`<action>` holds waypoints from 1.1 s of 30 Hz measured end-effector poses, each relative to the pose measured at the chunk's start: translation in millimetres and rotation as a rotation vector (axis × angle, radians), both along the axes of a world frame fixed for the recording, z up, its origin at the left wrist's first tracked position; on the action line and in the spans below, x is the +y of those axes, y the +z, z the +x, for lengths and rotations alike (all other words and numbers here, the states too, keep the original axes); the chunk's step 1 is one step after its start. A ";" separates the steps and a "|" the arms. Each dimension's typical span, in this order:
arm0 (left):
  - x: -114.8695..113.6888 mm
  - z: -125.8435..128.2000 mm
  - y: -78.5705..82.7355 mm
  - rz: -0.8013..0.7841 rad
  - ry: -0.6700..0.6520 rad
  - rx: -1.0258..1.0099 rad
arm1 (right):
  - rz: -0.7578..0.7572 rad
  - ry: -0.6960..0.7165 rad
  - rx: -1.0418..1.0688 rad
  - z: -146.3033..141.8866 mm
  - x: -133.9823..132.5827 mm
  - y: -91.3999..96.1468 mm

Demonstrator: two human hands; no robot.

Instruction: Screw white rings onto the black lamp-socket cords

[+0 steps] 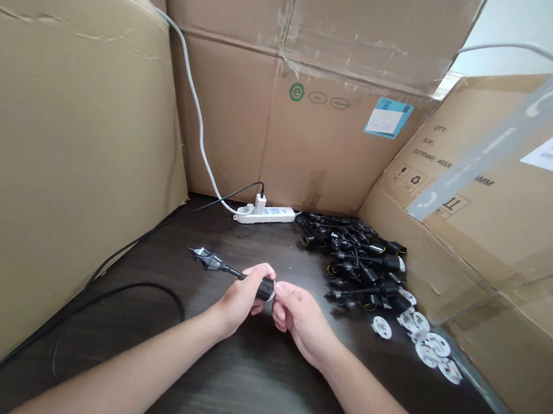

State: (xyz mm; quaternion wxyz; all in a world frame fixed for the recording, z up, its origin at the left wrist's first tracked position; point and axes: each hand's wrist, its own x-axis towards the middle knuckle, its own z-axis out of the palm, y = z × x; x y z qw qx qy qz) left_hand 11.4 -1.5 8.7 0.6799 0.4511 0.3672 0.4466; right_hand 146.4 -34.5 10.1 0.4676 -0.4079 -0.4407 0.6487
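Cardboard cartons walled in a dark wood-grain counter. The left hand had its fingers closed around a black cylindrical socket, on a short lead ending in a two-pin plug. The right hand's fingers curled against the socket's white-rimmed end, their hold unclear. This one piece was in hand; a heap of black plug leads and loose white plastic discs lay beside them.

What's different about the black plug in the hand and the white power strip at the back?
The black plug is dark and sits in the left hand, while the white power strip is pale and lies on the dark table. The plug shows metal prongs; the strip holds a white charger. Both are electrical things.
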 end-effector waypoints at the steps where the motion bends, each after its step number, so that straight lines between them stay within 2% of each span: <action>1: -0.4 0.2 0.8 -0.026 0.002 -0.015 | 0.030 -0.021 -0.048 -0.1 -0.1 -0.6; 5: -0.3 -1.4 4.8 -0.137 -0.059 -0.160 | 0.224 -0.113 -0.210 0.1 -2.9 -1.0; 9: 0.8 -4.1 6.7 -0.286 -0.220 -0.291 | 0.433 -0.166 -0.310 0.5 -7.1 0.0; 13: -0.7 -5.0 6.8 -0.364 -0.340 -0.329 | 0.515 -0.218 -0.445 1.3 -9.5 1.2; 19: -2.6 -5.5 7.6 -0.373 -0.410 -0.313 | 0.644 -0.287 -0.554 2.5 -13.0 6.0; 26: -2.7 -4.7 7.5 -0.312 -0.372 -0.297 | 0.651 -0.309 -0.570 5.3 -10.5 1.4; 33: -4.0 -2.9 9.1 -0.281 -0.330 -0.254 | 0.624 -0.266 -0.566 5.9 -9.0 1.1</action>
